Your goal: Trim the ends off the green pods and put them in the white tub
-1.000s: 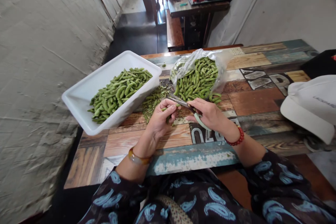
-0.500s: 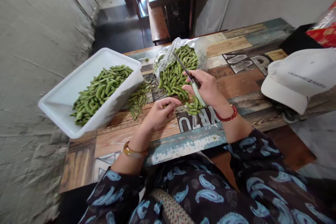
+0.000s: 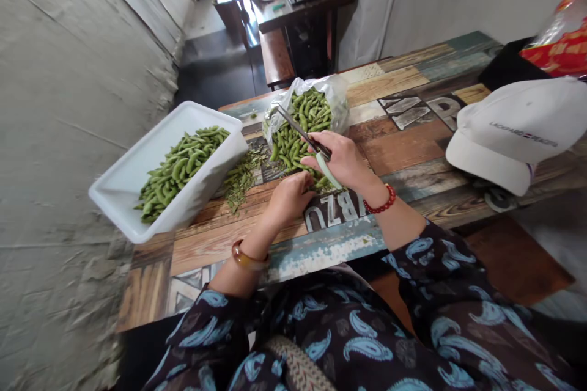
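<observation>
My right hand [image 3: 342, 160] is closed around a pair of scissors [image 3: 326, 170] with pale green handles, the dark blades pointing away to the upper left. Just beside it, my left hand [image 3: 288, 197] has its fingers curled down at the near edge of the green soybean pods [image 3: 300, 143]; whatever its fingertips hold is hidden. These pods spill from a clear plastic bag [image 3: 338, 104] lying on the table. To the left, a white plastic tub [image 3: 197, 111] contains more green pods [image 3: 183, 162]. Small green trimmings [image 3: 238, 186] lie between tub and bag.
The patchwork wood table [image 3: 408, 149] runs off to the right, where a white cap [image 3: 509, 134] rests near a red plastic package [image 3: 557, 49]. A rough grey wall [image 3: 50, 134] borders the left side. Beyond stand a bench [image 3: 276, 58] and another table [image 3: 270, 18].
My left hand has shifted slightly right, its fingers now curled down at the pods. My right hand, still with the scissors, has come closer to it. The whole view has shifted a little.
</observation>
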Available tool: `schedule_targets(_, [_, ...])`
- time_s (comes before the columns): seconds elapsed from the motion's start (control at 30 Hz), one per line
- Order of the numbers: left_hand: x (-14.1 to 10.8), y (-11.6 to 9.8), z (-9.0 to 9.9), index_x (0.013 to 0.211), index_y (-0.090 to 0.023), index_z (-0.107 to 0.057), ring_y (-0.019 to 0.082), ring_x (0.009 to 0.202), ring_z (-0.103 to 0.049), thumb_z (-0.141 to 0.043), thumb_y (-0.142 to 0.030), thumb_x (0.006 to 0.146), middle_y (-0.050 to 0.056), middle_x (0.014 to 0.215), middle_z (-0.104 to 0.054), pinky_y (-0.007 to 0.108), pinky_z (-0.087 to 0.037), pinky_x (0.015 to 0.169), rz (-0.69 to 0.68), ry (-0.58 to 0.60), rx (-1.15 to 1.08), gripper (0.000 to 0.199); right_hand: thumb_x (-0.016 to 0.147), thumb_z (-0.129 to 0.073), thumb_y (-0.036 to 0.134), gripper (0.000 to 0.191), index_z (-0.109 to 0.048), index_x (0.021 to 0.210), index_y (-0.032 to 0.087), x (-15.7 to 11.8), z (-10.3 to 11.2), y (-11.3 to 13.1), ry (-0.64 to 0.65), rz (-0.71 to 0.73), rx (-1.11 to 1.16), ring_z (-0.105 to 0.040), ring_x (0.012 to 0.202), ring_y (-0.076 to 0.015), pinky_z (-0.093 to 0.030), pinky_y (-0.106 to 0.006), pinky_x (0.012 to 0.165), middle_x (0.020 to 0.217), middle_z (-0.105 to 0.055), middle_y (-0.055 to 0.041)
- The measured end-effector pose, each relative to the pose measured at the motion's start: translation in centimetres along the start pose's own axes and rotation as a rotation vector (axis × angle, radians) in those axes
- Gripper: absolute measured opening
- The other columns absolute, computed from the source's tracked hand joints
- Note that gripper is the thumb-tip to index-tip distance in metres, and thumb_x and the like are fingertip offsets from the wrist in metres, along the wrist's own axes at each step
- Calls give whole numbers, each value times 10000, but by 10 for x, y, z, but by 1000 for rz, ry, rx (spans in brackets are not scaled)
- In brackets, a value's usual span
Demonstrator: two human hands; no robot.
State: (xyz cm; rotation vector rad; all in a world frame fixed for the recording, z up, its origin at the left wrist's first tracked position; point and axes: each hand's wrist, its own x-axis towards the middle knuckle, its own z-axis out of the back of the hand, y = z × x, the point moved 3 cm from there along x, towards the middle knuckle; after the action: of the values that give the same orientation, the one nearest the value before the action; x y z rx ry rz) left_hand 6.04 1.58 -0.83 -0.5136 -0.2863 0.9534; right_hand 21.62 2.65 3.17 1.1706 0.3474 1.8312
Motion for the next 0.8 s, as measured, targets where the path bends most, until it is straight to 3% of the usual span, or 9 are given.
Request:
schedule_targets(0.2, [-12,20,19,683,-161,-497,96,646,-422,-722,-183,699,-49,655,-477,227,-329,617,132,-116,-504,227,850,-718,421,367,-673,1118,174,-2,-1,1,2,3,10,-679,881,-241,-554,-380,824,959,-724,-91])
schedule_targets(0.37, [-18,21,27,809,-176,-509,36,478,-307,-821,-387,676,-88,635,-452,202,-225,471,264,-99,-1066,400,842,-723,420,378,-677,1118,165,-5,-7,3,24,-3,38,-691,869,-243,-561,-382,821,926,-730,-91])
schedule_targets(0.6, [-25,28,23,852,-155,-592,24,471,-326,-821,-418,710,-67,637,-491,189,-222,453,287,-128,-1205,376,848,-716,440,400,-675,1143,174,-13,-27,10,184,-9,113,-688,885,-235,-561,-360,820,949,-723,-91])
schedule_targets(0.8, [-30,37,32,920,-139,-681,37,490,-349,-693,-500,818,-19,698,-504,194,-178,426,344,-119,-1371,375,852,-718,417,385,-664,1165,199,-15,-27,10,215,-41,111,-680,891,-224,-555,-362,837,962,-716,-73])
